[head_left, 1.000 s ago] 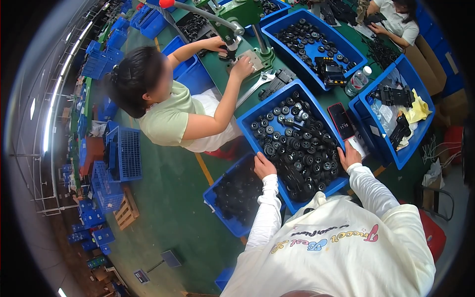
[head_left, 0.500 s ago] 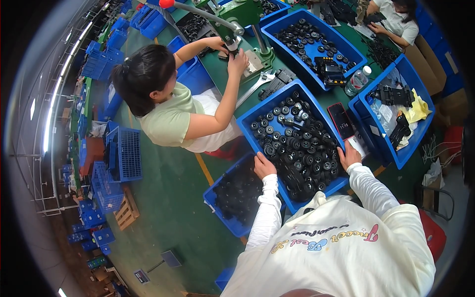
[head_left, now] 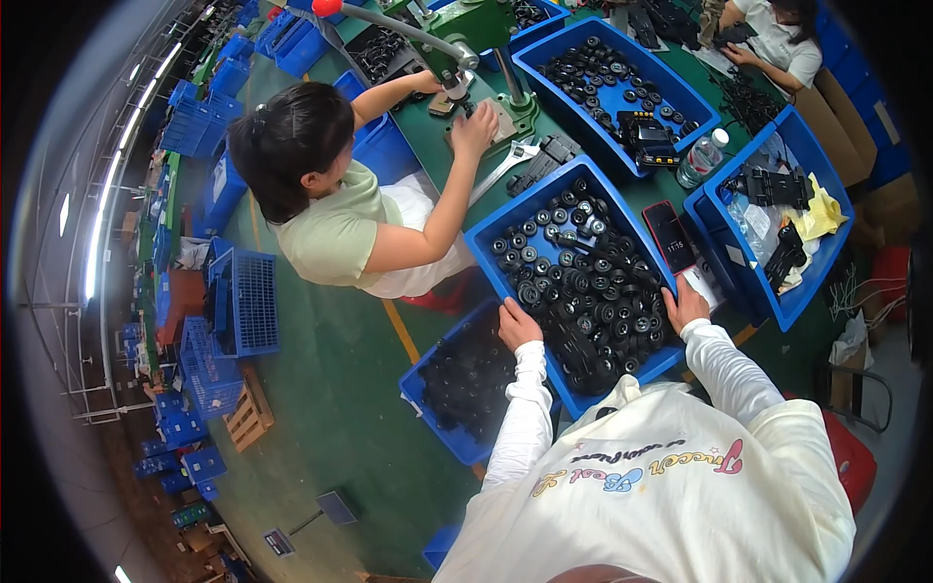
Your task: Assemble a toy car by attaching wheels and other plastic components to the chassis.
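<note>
A blue plastic bin (head_left: 665,362) in front of me is filled with small black wheels (head_left: 614,309) and dark, elongated parts (head_left: 573,352). My left hand (head_left: 519,326) grips its left side, fingers curled over the edge. On the opposite side my right hand (head_left: 688,305) holds the bin's right edge, close to a phone (head_left: 670,236) with a red edge and a lit screen. Both thumbs rest at the rim, while parts of the other fingers are hidden. Beneath my left forearm, a lower blue bin (head_left: 418,389) contains more black parts.
At left, a co-worker (head_left: 340,209) handles a part at a green press (head_left: 520,107). An adjustable wrench (head_left: 505,170) lies near another blue bin (head_left: 544,73) of wheels. A water bottle (head_left: 702,158) and a bin (head_left: 826,248) of mixed parts stand right. Another person (head_left: 782,44) sits beyond.
The co-worker's head has shifted slightly to the right, and that person's nearer hand has moved a little away from the press tool. My hands and the bin stay in place.
</note>
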`<state>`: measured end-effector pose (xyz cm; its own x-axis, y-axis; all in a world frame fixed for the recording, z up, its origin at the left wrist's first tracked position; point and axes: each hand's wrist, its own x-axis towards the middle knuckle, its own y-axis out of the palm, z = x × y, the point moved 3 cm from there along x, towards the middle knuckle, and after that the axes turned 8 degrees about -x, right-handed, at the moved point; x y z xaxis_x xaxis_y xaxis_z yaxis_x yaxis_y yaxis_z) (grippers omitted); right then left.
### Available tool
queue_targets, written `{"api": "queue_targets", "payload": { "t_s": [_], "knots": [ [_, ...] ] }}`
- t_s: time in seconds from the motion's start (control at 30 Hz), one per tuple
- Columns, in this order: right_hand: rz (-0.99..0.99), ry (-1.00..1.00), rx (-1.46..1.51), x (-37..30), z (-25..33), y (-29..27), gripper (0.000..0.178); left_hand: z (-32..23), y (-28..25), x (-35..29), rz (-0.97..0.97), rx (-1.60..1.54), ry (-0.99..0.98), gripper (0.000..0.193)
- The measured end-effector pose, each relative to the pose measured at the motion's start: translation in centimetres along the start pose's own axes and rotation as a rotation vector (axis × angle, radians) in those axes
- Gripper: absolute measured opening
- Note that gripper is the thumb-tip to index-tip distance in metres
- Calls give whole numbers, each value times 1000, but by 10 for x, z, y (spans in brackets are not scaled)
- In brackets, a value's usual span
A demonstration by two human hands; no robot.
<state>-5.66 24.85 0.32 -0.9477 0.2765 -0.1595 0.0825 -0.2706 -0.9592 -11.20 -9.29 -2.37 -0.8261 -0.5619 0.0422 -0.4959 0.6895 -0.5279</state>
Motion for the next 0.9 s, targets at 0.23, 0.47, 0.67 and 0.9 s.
{"api": "queue_targets", "payload": {
  "t_s": [0.23,0.47,0.67,0.9],
  "knots": [
    [-2,-3,5,0,0,0,36,0,0,0,-6,-6,8,44],
    [15,7,0,0,2,-2,36,3,1,0,-2,-15,8,45],
    [-9,-3,3,0,-1,1,37,3,1,0,-12,-10,24,45],
    [-1,-2,1,0,0,1,38,4,2,0,-10,-16,18,45]
  ]
}}
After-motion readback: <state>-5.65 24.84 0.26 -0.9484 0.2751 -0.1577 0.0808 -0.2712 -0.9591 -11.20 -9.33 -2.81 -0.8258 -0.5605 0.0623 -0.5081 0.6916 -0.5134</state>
